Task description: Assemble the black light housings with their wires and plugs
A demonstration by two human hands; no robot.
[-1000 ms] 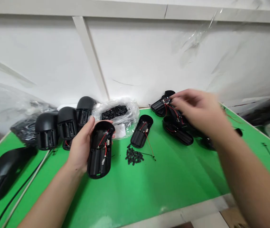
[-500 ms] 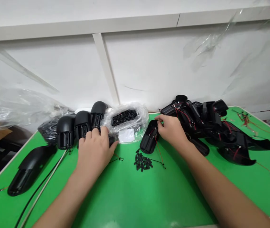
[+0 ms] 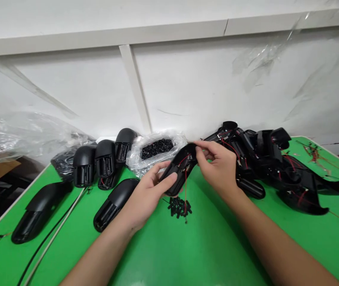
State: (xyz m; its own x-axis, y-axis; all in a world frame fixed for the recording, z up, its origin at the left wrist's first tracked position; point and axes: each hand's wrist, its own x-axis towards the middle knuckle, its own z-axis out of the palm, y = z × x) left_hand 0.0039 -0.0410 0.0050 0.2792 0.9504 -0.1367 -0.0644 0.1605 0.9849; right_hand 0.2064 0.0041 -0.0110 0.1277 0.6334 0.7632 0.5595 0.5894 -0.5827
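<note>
Between my two hands is a curved black plastic housing (image 3: 181, 169), its hollow inner side with red wires facing up. My left hand (image 3: 150, 188) grips its lower end, thumb on top. The far rim is pinched by the thumb and fingers of my right hand (image 3: 215, 161). A thin wire hangs from the housing over a small heap of black plastic pieces (image 3: 179, 207) on the green table (image 3: 169, 250). Another black housing (image 3: 115, 202) lies just left of my left hand, partly covered by my forearm.
A clear plastic bag (image 3: 133, 161) of small black parts stands at the back. Several black housings (image 3: 105, 159) are lined up at left, beside two cables (image 3: 53, 234). A pile of wired housings (image 3: 255, 159) fills the right side, with loose wires (image 3: 314, 153) behind. A white wall (image 3: 187, 87) borders the table.
My left hand has left the housing at left and moved right, onto the one in my right hand. That housing has been lifted and tilted; its wire now hangs.
</note>
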